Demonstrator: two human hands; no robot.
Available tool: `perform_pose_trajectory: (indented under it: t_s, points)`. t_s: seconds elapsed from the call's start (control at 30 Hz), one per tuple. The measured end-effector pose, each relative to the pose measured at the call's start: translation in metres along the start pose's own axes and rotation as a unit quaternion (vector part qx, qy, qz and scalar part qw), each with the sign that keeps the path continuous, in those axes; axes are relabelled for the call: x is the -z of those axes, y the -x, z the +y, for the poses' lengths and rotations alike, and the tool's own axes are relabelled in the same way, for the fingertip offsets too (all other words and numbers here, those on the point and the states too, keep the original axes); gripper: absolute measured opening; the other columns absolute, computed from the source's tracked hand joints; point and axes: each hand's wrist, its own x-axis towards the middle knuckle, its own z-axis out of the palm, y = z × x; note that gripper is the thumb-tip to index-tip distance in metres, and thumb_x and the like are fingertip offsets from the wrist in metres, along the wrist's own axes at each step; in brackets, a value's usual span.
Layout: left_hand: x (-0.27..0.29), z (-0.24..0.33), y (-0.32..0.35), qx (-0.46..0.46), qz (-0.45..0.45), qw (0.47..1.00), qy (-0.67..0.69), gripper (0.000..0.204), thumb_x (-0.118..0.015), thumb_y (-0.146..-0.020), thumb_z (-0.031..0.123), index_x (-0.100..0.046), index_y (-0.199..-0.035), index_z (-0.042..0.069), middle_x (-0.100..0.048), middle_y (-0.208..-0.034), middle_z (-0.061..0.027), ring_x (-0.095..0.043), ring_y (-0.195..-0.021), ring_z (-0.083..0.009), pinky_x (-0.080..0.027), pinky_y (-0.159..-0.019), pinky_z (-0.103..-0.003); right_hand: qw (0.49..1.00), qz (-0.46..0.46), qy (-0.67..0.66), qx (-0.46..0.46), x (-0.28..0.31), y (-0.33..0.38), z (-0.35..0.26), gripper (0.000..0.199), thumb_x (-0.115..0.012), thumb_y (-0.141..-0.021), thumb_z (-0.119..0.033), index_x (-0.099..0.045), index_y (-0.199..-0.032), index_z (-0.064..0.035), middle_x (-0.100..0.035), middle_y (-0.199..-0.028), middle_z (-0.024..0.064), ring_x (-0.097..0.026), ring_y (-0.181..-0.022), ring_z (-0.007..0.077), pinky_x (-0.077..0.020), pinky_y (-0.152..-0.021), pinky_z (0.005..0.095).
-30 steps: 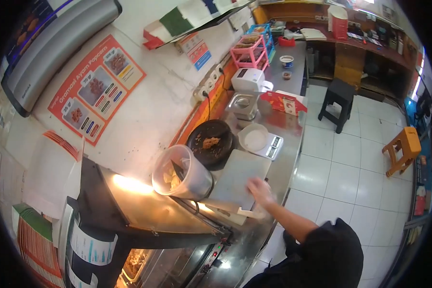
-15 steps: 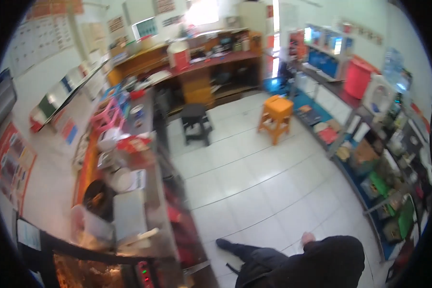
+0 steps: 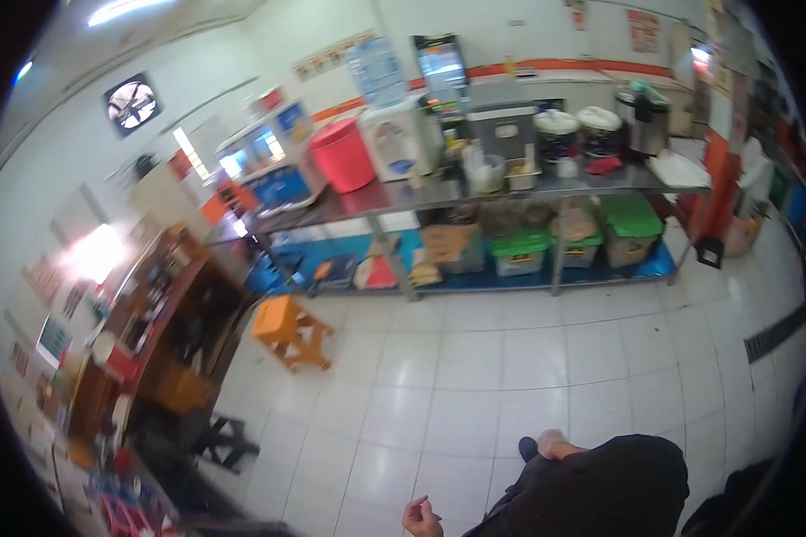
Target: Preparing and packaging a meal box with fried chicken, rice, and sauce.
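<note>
One orange stool (image 3: 292,331), one red bucket (image 3: 342,155)

**Signs, screens and boxes along the far wall**

A tall blue poster (image 3: 378,70) hangs on the white wall above the steel counter, and just to its right a dark upright screen (image 3: 441,63) glows with pale blue and white patches. A long strip of small pale notices (image 3: 331,55) runs along the wall to the left of the poster. Near the top right, a red and white sign (image 3: 643,18) is fixed high on the wall. On the shelf under the counter stands a brown cardboard box (image 3: 445,243), with green-lidded storage boxes (image 3: 520,251) just beside it to the right. At far left a small teal framed sign (image 3: 53,339) sits on the wall.
</note>
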Motion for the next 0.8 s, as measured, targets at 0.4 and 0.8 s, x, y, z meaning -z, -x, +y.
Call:
perform_pose_trajectory:
  t_s: [0.4,0.8]
  points:
    - [-0.444,0.073,-0.183,-0.095,-0.349,0.932,0.013,0.036,-0.063,-0.096,0.016,-0.052,-0.064,0.004,-0.055,-0.063,-0.0002,-0.047,-0.06,-0.0075,-0.036,-0.054,-0.026,0.973,0.112,-0.2,0.003,0.167,-0.073,0.265,0.024,-0.057,-0.088,-0.029,-0.07,-0.104,-0.0162,-0.072,-0.091,0.012,-0.07,-0.083,0.0321,-0.0551,-0.077,0.0456]
    - [-0.885,0.28,-0.381,-0.356,-0.561,0.746,0.057,0.011,-0.068,-0.092,0.01,-0.066,-0.098,0.001,-0.068,-0.083,-0.0038,-0.063,-0.076,-0.0082,-0.052,-0.07,-0.026,0.799,0.228,-0.502,-0.241,0.049,-0.136,0.267,0.013,-0.066,-0.082,-0.024,-0.069,-0.079,-0.012,-0.069,-0.073,0.0091,-0.067,-0.063,0.0259,-0.0534,-0.056,0.0382]
